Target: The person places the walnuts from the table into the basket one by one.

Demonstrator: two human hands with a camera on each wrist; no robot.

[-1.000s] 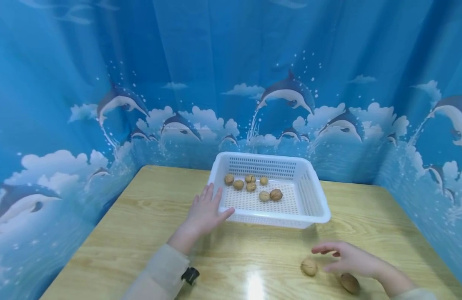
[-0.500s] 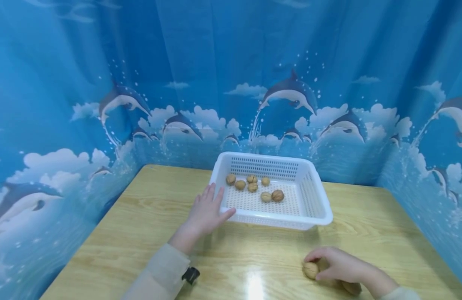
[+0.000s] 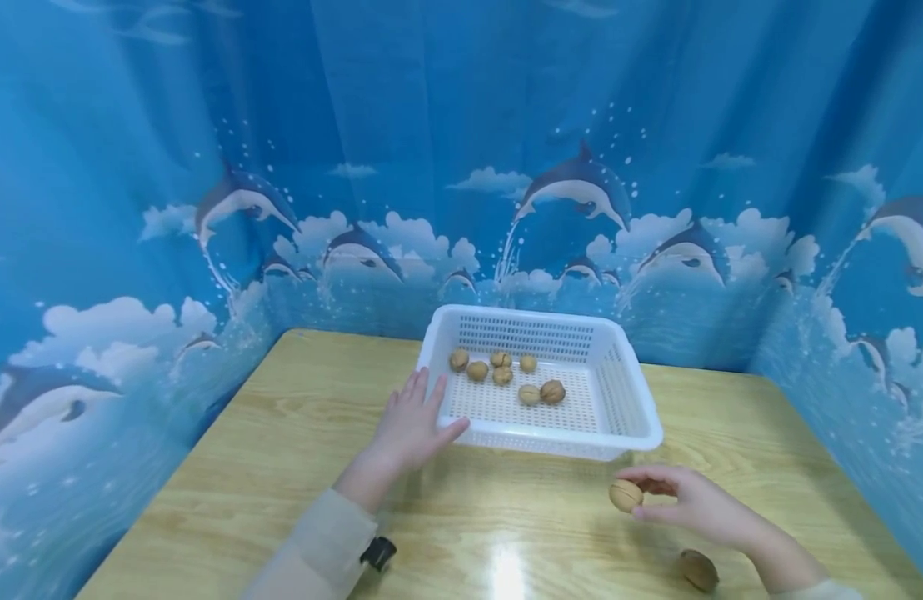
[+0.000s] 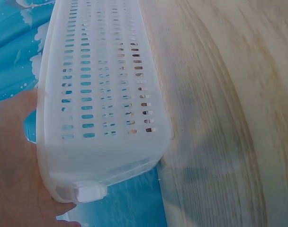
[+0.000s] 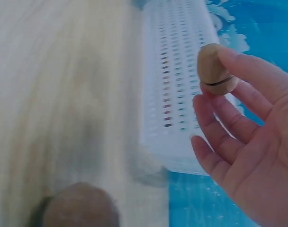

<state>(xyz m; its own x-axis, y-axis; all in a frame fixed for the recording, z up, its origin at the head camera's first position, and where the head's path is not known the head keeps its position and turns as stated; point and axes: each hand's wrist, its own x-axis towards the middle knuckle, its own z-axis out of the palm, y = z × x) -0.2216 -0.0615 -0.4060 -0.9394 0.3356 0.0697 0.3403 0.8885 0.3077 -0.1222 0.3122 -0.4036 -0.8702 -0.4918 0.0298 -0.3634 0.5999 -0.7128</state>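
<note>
A light-brown walnut [image 3: 626,495] with a dark seam is pinched between the thumb and fingertips of my right hand [image 3: 697,504]. In the right wrist view the walnut [image 5: 215,70] is held up, with the side of the basket behind it. My left hand [image 3: 411,421] rests with spread fingers at the near left corner of the white plastic basket [image 3: 551,439]. In the left wrist view that hand [image 4: 16,165] lies along the basket's rim. Several walnuts [image 3: 502,376] sit inside the basket, mostly toward its left and middle.
A darker brown walnut [image 3: 699,570] lies on the wooden table [image 3: 281,433] below my right wrist. Behind the table hangs a blue curtain [image 3: 461,125] printed with dolphins.
My right hand has closed its fingers on the light walnut, lifted it from the table and moved it slightly toward the basket. The left hand has stayed at the basket's corner.
</note>
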